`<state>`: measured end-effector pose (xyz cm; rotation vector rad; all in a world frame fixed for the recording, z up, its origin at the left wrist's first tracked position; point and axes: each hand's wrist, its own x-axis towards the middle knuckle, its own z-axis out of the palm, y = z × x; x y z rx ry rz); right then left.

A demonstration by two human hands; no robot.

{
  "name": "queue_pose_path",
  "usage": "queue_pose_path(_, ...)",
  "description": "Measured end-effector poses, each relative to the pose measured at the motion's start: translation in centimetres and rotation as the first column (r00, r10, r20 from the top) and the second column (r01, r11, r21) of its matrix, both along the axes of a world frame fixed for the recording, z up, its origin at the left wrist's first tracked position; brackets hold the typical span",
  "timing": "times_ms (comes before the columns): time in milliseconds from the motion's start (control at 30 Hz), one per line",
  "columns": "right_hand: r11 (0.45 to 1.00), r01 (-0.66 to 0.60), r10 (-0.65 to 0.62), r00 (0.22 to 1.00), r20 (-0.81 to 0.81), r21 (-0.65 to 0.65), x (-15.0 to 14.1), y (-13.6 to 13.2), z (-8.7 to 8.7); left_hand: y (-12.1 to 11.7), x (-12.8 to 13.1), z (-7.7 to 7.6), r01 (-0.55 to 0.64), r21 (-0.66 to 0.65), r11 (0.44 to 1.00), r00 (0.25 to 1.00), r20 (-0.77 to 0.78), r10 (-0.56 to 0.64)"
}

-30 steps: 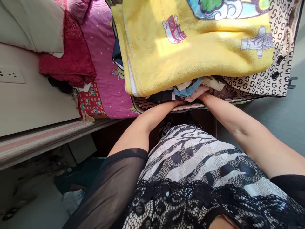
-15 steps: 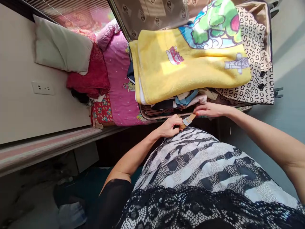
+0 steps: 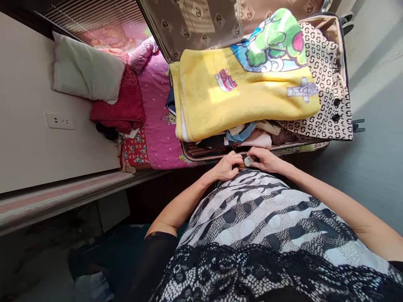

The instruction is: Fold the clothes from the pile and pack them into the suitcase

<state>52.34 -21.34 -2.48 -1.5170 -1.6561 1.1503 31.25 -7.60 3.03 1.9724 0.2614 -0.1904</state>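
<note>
At my waist, in front of the patterned black and white dress (image 3: pixel 252 218), is a tan belt with a pale buckle (image 3: pixel 248 161). My left hand (image 3: pixel 227 165) is closed on the belt just left of the buckle, with fingers curled. From the other side, the fingers and thumb of my right hand (image 3: pixel 264 160) pinch it beside the buckle. Most of the strap is hidden by the hands. Just beyond them lies an open suitcase (image 3: pixel 201 157), packed with clothes under a folded yellow towel (image 3: pixel 252 96) with cartoon prints.
A beige patterned garment (image 3: pixel 333 100) with black buttons hangs over the suitcase's right end. The suitcase rests on a bed with a pink cover (image 3: pixel 157 138). A pale pillow (image 3: pixel 88 71) and red cloth (image 3: pixel 118 113) lie at left, by a wall socket (image 3: pixel 59 121).
My right hand has drawn in leftward and down to the buckle, where before it held the strap's end out to the right. The left hand keeps its hold.
</note>
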Motion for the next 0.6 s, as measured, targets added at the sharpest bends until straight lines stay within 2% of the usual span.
queue_pose_path(100,0.997,0.074,-0.074,0.997,-0.021,0.002,1.3,-1.0,-0.5,-0.1,0.4,-0.4,-0.023,0.038,0.999,0.999,-0.044,0.024)
queue_pose_path(200,0.997,0.008,-0.010,1.000,0.022,0.079,1.7,-1.6,-1.3,0.0,0.8,-0.8,0.004,0.078,0.997,0.998,-0.056,0.001)
queue_pose_path(267,0.993,-0.059,0.045,0.991,0.129,0.106,1.3,-1.9,-1.9,0.0,0.9,-1.4,0.043,0.113,0.993,0.998,-0.046,-0.038)
queue_pose_path(400,0.989,-0.056,-0.001,0.926,0.378,0.140,-0.2,-2.5,-3.1,0.1,0.8,-2.2,0.090,0.140,0.986,0.996,-0.006,-0.090)
queue_pose_path(500,0.977,-0.063,-0.017,0.931,0.366,0.205,-0.5,-3.0,-3.8,0.9,1.1,-0.9,-0.015,0.175,0.984,0.991,0.131,-0.008)
queue_pose_path(600,0.969,-0.080,0.004,0.951,0.310,0.235,-0.3,-3.6,-4.5,2.6,2.7,1.5,-0.123,0.318,0.940,0.969,0.243,0.045)
